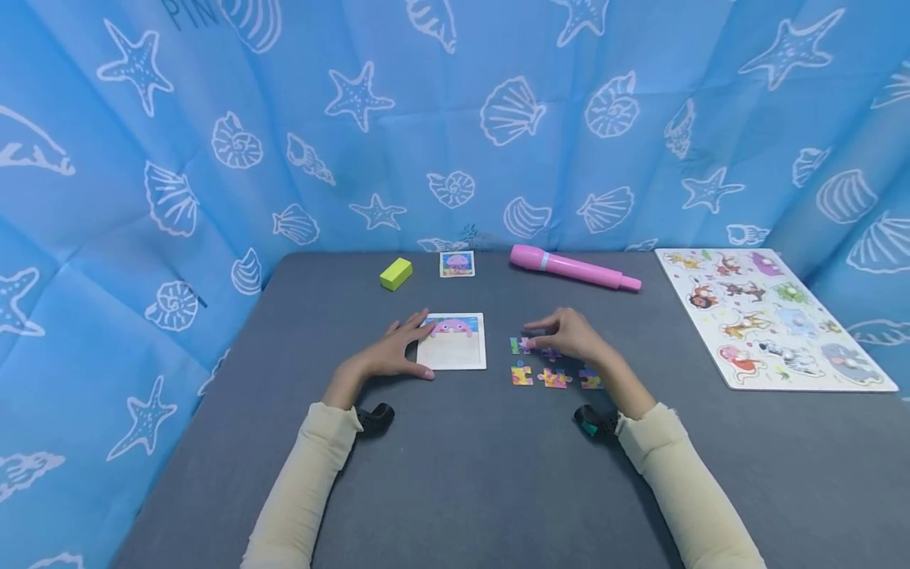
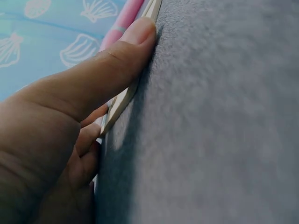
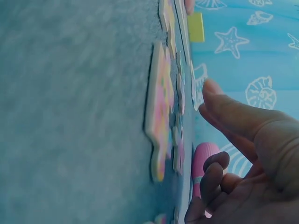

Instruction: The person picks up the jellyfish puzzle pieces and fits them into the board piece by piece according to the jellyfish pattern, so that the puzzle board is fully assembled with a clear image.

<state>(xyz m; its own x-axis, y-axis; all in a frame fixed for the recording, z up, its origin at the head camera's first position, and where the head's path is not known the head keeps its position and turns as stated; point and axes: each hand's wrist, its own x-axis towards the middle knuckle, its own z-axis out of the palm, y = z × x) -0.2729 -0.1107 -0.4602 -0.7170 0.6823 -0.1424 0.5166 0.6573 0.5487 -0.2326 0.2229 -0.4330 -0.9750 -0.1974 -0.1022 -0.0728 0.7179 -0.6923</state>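
My left hand [image 1: 387,352] lies spread over the left side of a small puzzle tray [image 1: 455,364]. The thumb touches the tray's near edge, and fingers reach onto its far left corner. A pink animal's face fills the tray's upper part; bare board shows below. My right hand [image 1: 572,336] hovers at a green and purple puzzle piece [image 1: 518,345], with thumb and forefinger parted around it. Several loose pieces lie beneath and beside it, among them a yellow piece [image 1: 522,376] and a pink-yellow piece [image 3: 160,112]. The right hand partly hides some of them.
A yellow-green block [image 1: 396,274], a small picture card [image 1: 457,264] and a pink microphone-shaped wand [image 1: 576,269] lie along the back. On the right rests a large animal puzzle board [image 1: 775,320]. A blue shell-print curtain [image 1: 455,118] hangs behind the grey table [image 1: 469,482].
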